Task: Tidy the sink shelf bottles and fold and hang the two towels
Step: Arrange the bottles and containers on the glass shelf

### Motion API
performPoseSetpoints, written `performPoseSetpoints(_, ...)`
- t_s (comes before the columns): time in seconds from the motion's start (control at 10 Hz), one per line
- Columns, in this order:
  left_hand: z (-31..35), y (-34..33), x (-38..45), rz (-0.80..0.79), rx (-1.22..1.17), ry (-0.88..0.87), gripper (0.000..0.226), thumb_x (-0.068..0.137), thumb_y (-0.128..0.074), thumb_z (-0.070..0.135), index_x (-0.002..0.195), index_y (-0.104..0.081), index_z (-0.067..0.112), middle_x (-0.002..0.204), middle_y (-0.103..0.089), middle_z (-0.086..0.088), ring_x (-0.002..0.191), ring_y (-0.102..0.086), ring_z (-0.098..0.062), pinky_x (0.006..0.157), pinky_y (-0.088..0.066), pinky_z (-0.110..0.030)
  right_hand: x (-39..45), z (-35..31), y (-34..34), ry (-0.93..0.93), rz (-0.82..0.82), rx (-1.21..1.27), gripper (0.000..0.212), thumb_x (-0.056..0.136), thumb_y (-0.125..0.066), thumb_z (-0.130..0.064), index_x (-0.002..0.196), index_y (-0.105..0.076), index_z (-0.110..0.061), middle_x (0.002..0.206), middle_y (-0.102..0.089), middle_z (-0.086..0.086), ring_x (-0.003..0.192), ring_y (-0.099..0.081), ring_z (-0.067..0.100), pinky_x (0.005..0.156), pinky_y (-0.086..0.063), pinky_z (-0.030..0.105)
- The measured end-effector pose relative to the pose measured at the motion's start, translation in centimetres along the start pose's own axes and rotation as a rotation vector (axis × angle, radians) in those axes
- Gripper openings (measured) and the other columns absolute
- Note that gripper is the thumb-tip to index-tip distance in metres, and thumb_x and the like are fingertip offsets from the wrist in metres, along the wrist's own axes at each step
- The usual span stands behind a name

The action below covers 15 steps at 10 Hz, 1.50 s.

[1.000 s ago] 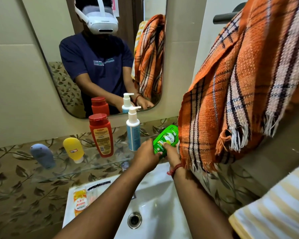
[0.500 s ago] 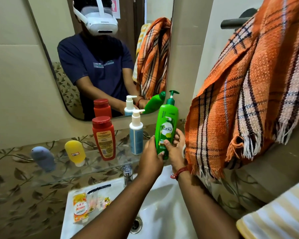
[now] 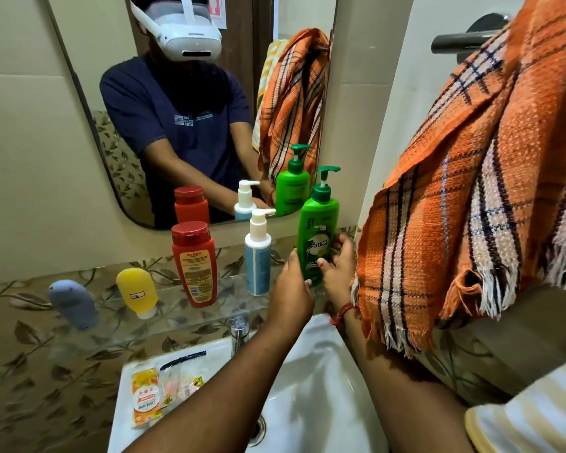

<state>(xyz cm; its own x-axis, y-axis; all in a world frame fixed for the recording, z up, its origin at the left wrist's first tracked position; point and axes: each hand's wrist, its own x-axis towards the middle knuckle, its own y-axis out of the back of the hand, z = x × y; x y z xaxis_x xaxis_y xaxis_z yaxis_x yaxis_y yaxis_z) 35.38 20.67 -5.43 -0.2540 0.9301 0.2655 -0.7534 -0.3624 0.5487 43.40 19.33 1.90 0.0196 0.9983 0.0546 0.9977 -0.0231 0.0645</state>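
Nearest, the white sink [image 3: 311,380] lies under both forearms; above it the left hand [image 3: 291,289] curls round the left side of the green pump bottle [image 3: 317,237], thumb tip on its lower front; the right hand [image 3: 339,269] wraps the other side, fingers [image 3: 342,243] bent over the label's edge — the bottle stands upright between them at the right end of the glass shelf [image 3: 177,315], just beside the blue pump bottle [image 3: 258,259]; farther left stand the red bottle [image 3: 195,263], yellow tube [image 3: 137,291] and grey tube [image 3: 71,302]; the orange plaid towel [image 3: 471,191] hangs at right.

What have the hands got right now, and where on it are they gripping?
Both hands hold the green pump bottle by its lower body: left hand on its left side, right hand on its right, upright at the glass shelf.
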Motion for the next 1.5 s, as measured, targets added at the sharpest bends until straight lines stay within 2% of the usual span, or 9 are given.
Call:
performPoseSetpoints(0.1, -0.2, 0.0, 0.2, -0.012, -0.034, 0.015, 0.065, 0.094, -0.055, 0.002, 0.150, -0.031, 0.024, 0.138, -0.057, -0.001, 0.122, -0.057, -0.018, 0.096, -0.049, -0.032, 1.4, 2.1, 0.3, 0.006, 0.012, -0.159, 0.045, 0.100, -0.038, 0.010, 0.144, -0.030, 0.011, 0.148, -0.039, 0.029, 0.138, -0.038, 0.039, 0.105, -0.031, 0.030)
performPoseSetpoints(0.3, -0.8, -0.2, 0.4, -0.108, 0.079, 0.086, 0.079, 0.096, -0.051, 0.006, 0.159, -0.008, 0.028, 0.140, -0.058, -0.005, 0.116, -0.061, -0.023, 0.089, -0.056, -0.041, 2.4, 4.1, 0.1, -0.030, 0.065, -0.193, 0.040, 0.099, -0.046, 0.006, 0.139, -0.039, 0.011, 0.141, -0.048, 0.029, 0.132, -0.045, 0.041, 0.106, -0.035, 0.037)
performPoseSetpoints(0.4, -0.6, -0.1, 0.5, -0.134, 0.091, 0.118, 0.082, 0.096, -0.050, 0.004, 0.160, -0.003, 0.026, 0.142, -0.056, -0.006, 0.117, -0.060, -0.023, 0.090, -0.055, -0.039, 3.0, 5.0, 0.1, -0.019, 0.063, -0.226, 0.040, 0.098, -0.050, 0.002, 0.138, -0.043, 0.006, 0.139, -0.052, 0.026, 0.130, -0.049, 0.039, 0.108, -0.038, 0.041)
performPoseSetpoints(0.6, -0.4, 0.2, 0.7, -0.166, 0.085, 0.173, 0.087, 0.095, -0.052, 0.006, 0.160, 0.001, 0.030, 0.138, -0.059, -0.006, 0.115, -0.061, -0.024, 0.092, -0.056, -0.045, 3.5, 6.0, 0.0, 0.019, 0.077, -0.311, 0.042, 0.098, -0.053, -0.003, 0.138, -0.044, 0.002, 0.137, -0.054, 0.024, 0.127, -0.051, 0.038, 0.108, -0.039, 0.045)
performPoseSetpoints(0.8, 0.2, 0.1, 0.5, -0.161, 0.090, 0.188, 0.086, 0.096, -0.051, 0.007, 0.160, 0.002, 0.025, 0.142, -0.055, -0.007, 0.118, -0.059, -0.025, 0.093, -0.055, -0.043, 4.5, 7.7, 0.1, 0.071, 0.094, -0.379, 0.043, 0.096, -0.057, -0.007, 0.138, -0.046, -0.002, 0.135, -0.057, 0.021, 0.124, -0.054, 0.037, 0.106, -0.043, 0.050)
performPoseSetpoints(1.1, 0.6, 0.1, 0.4, -0.141, 0.025, 0.178, 0.086, 0.096, -0.053, 0.007, 0.160, 0.002, 0.023, 0.158, -0.039, -0.006, 0.134, -0.049, -0.025, 0.105, -0.049, -0.045, 7.3, 11.7, 0.3, 0.125, 0.126, -0.451, 0.047, 0.090, -0.060, -0.031, 0.133, -0.041, -0.026, 0.130, -0.061, 0.010, 0.118, -0.060, 0.031, 0.098, -0.050, 0.052)
performPoseSetpoints(1.2, 0.8, 0.0, 0.2, -0.116, -0.005, 0.187, 0.085, 0.096, -0.053, 0.009, 0.160, 0.001, 0.023, 0.158, -0.038, -0.007, 0.135, -0.048, -0.025, 0.105, -0.049, -0.045, 7.9, 12.8, 0.5, 0.140, 0.119, -0.446, 0.051, 0.085, -0.054, -0.044, 0.132, -0.038, -0.032, 0.131, -0.060, 0.007, 0.118, -0.060, 0.029, 0.098, -0.050, 0.051)
performPoseSetpoints(1.3, 1.1, 0.1, -0.6, -0.074, -0.056, 0.166, 0.079, 0.099, -0.050, 0.012, 0.160, -0.002, 0.025, 0.159, -0.037, -0.006, 0.138, -0.045, -0.024, 0.109, -0.046, -0.044, 6.5, 11.8, 0.5, 0.160, 0.118, -0.439, 0.060, 0.080, -0.044, -0.058, 0.135, -0.034, -0.034, 0.139, -0.055, 0.008, 0.126, -0.054, 0.029, 0.104, -0.046, 0.051)
performPoseSetpoints(1.5, -0.2, 2.1, -3.8, -0.001, 0.044, 0.009, 0.062, 0.106, -0.041, 0.033, 0.160, -0.011, 0.028, 0.162, -0.033, 0.000, 0.142, -0.041, -0.023, 0.108, -0.044, -0.043, 2.2, 11.3, 0.5, 0.337, 0.178, -0.539, 0.072, 0.090, -0.036, -0.057, 0.151, -0.026, -0.020, 0.159, -0.032, 0.006, 0.146, -0.030, 0.024, 0.119, -0.028, 0.046)
